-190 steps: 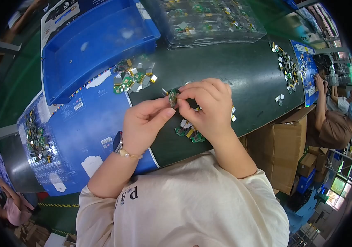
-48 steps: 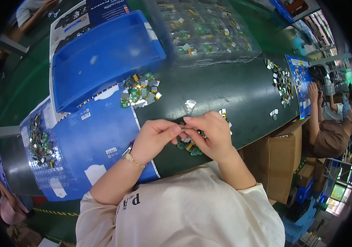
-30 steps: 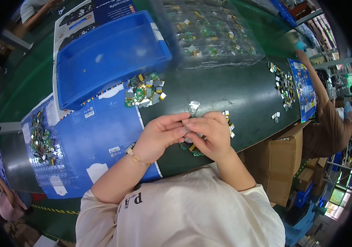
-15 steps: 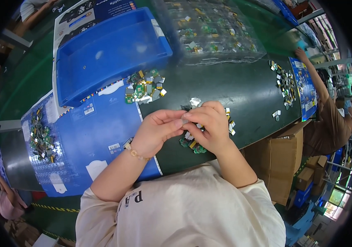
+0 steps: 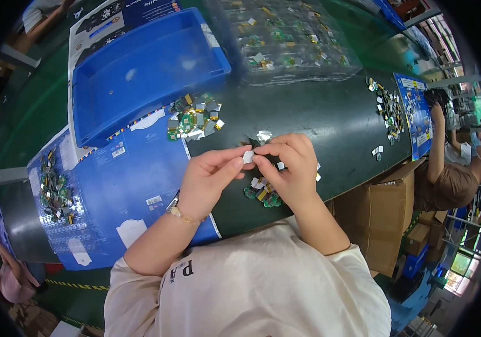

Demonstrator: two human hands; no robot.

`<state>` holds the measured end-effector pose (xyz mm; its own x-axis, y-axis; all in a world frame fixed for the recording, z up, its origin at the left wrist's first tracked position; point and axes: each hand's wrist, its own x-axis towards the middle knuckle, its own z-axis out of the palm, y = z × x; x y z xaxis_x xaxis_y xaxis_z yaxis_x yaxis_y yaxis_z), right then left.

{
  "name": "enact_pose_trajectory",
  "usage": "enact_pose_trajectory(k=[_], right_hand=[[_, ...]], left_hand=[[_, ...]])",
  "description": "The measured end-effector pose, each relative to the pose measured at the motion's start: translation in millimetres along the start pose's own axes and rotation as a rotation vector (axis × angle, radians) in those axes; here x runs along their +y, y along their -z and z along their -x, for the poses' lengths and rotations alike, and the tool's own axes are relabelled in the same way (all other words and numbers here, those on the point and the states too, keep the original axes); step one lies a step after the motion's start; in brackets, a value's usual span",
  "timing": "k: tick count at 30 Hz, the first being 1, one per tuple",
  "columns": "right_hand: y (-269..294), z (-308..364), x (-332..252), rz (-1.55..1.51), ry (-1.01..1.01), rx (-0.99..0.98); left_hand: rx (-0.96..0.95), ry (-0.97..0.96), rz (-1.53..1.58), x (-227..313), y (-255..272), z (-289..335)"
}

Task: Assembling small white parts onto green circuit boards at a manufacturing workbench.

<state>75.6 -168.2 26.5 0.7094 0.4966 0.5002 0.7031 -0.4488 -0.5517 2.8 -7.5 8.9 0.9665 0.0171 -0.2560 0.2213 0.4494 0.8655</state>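
Between the fingertips of both hands is a small white square piece (image 5: 248,157), too small to name exactly. My left hand (image 5: 208,178) pinches its left side with thumb and forefinger. On its other side my right hand (image 5: 292,168) grips the edge the same way. Just beneath my hands lies a pile of small green circuit boards (image 5: 263,192) with white and gold parts, partly hidden by my right hand. A crumpled bit of silver foil (image 5: 263,136) rests on the table beyond my fingers. Farther left is another heap of small boards (image 5: 196,119) with grey and silver squares.
A blue bin (image 5: 161,62) stands at the far left on blue printed card (image 5: 139,174). Stacked clear trays (image 5: 308,76) hold many boards. More boards lie at far left (image 5: 56,188) and right (image 5: 389,106). A cardboard box (image 5: 384,224) and a co-worker's arm (image 5: 437,140) are right.
The piece between my fingers has turned and now shows a white face instead of grey. My right hand has shifted slightly outward. The co-worker's arm at right has moved.
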Motion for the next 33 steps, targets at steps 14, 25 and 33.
enact_pose_trajectory(k=[14,25,33], right_hand=[[0.3,0.6,-0.6,-0.026,-0.026,0.031],[0.6,3.5,1.2,0.013,-0.03,0.03],[-0.6,5.4,2.4,0.029,-0.015,0.046]], left_hand=[[0.036,-0.081,-0.117,-2.7,-2.6,3.9],[0.037,-0.11,-0.141,-7.4,-1.4,2.6],[0.03,-0.077,-0.15,-9.5,-0.8,2.3]])
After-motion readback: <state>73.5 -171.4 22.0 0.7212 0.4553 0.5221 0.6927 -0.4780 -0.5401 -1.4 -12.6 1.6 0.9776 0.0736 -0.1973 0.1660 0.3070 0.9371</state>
